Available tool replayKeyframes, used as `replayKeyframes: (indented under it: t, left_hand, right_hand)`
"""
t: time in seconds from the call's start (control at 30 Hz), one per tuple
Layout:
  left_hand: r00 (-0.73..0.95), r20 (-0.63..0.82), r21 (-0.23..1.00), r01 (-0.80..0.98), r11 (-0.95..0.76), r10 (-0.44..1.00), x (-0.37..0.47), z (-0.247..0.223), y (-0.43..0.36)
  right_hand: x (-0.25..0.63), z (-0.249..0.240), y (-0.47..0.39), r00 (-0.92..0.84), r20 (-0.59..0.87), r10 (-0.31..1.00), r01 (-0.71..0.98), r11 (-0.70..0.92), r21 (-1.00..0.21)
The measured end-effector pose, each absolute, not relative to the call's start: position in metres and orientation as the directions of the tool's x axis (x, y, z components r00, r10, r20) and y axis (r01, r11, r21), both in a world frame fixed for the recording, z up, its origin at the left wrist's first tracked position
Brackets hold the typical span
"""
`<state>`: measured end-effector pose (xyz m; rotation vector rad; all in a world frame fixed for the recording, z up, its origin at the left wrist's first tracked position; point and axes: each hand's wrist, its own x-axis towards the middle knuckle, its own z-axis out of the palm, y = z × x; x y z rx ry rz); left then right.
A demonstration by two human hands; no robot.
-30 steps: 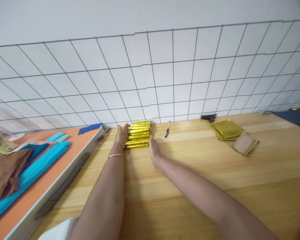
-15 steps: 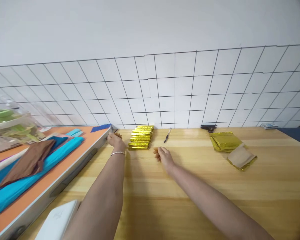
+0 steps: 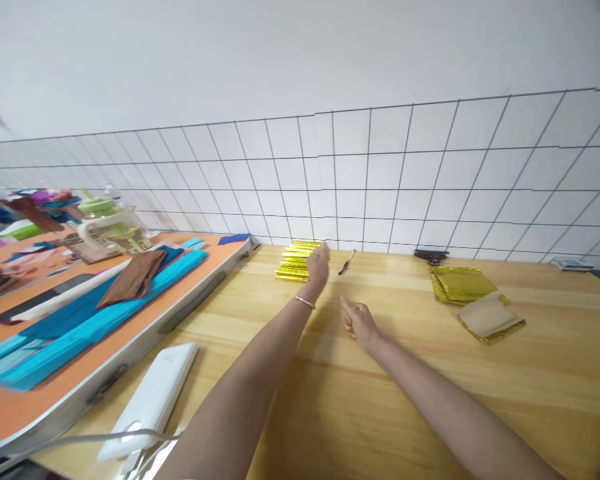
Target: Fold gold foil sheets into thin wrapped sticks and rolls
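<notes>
My left hand, with a bracelet at the wrist, is at the right edge of a row of folded shiny gold packets near the wall. Its fingers are hidden behind the back of the hand, so its grip cannot be made out. My right hand hovers over the wooden table with its fingers curled in; whatever it may hold is too small to see. Between the hands and the wall lies a pen. Flat gold pouches and a pouch with a brown paper face lie to the right.
A black clip and a small pale object sit by the wall. At left, an orange surface carries blue and brown cloth and a clear container with a green lid. A white device with cables lies nearer.
My left hand has moved from the left side of the gold packets to their right side. My right hand stays curled, slightly lower relative to the pen. The view has turned left.
</notes>
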<state>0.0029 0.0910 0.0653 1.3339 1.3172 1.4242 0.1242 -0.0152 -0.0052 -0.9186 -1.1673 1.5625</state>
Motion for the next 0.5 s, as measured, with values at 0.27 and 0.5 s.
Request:
replayKeyframes:
  t: [0.27, 0.5]
  left_hand:
    - [-0.094, 0.099, 0.992, 0.085, -0.091, 0.991, 0.083, 0.007, 0.067]
    - [0.03, 0.098, 0.977, 0.187, -0.102, 0.995, 0.095, 0.008, 0.067]
  right_hand:
    - [0.159, 0.0, -0.031, -0.33, -0.024, 0.944, -0.237, -0.107, -0.966]
    - [0.16, -0.003, -0.033, -0.263, -0.022, 0.965, -0.243, -0.088, -0.966]
